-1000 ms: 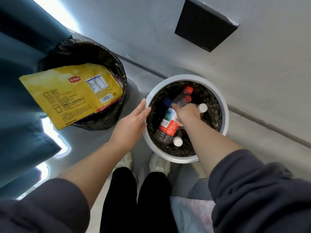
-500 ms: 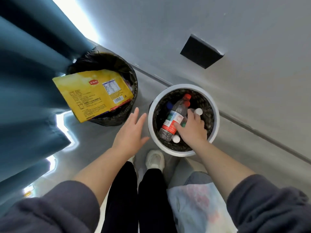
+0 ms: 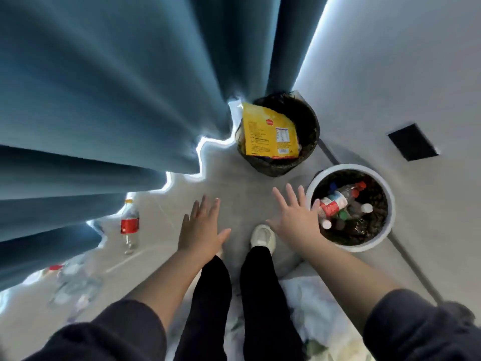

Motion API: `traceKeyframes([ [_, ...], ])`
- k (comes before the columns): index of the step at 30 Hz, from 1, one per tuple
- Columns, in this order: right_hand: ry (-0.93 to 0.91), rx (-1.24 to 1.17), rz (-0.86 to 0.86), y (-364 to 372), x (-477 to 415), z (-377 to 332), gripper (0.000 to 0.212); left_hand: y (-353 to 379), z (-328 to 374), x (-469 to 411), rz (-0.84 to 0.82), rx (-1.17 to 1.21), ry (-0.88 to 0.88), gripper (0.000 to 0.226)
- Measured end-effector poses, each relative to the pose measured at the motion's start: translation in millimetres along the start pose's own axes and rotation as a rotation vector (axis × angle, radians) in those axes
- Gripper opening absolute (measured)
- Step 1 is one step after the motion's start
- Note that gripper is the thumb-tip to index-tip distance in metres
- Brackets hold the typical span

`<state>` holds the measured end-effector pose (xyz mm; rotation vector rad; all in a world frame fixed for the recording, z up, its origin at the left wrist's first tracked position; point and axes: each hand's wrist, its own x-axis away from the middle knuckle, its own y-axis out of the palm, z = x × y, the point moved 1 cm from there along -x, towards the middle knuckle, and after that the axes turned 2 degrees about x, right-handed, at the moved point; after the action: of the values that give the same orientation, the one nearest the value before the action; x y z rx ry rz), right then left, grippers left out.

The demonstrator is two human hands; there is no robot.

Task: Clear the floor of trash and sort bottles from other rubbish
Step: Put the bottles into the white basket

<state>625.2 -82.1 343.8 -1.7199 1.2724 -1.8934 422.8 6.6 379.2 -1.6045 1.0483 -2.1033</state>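
On the head view, the change was plain. A second before, the right grip (image 3: 294,220) had been down inside the white bin (image 3: 390,204) on the red-labelled bottle (image 3: 334,203), with the left grip (image 3: 201,230) at the rim. Now both hung over the floor (image 3: 242,194), fingers spread and holding nothing. The bottle lay among the others in the bin, at 3 o'clock from the right grip, whose little finger sat just beside the rim. I took that drop as finished. The camera had also swung left, showing work I judged still open. A clear bottle with a red label (image 3: 129,222) lay on the floor by the blue curtain (image 3: 104,100), at 9 o'clock from the left grip and well apart from it. Beyond it, at 8 o'clock, was a blurred heap of clear litter (image 3: 73,280) that I could not sort by eye. The black bin (image 3: 273,165), with a yellow packet (image 3: 268,131) standing in it, sat at 12 o'clock.
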Motion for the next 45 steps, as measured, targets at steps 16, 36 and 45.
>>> traceKeyframes([
  [16,-0.495,0.350,-0.139,51,38,-350,0.084,93,-317,161,0.077,0.321,-0.476,0.077],
  [36,-0.174,0.131,-0.327,196,6,-610,0.090,266,-577,222,0.170,1.179,-1.023,0.077],
  [45,0.119,-0.159,-0.211,325,-127,-653,0.098,409,-656,91,0.178,1.771,-1.364,0.090],
])
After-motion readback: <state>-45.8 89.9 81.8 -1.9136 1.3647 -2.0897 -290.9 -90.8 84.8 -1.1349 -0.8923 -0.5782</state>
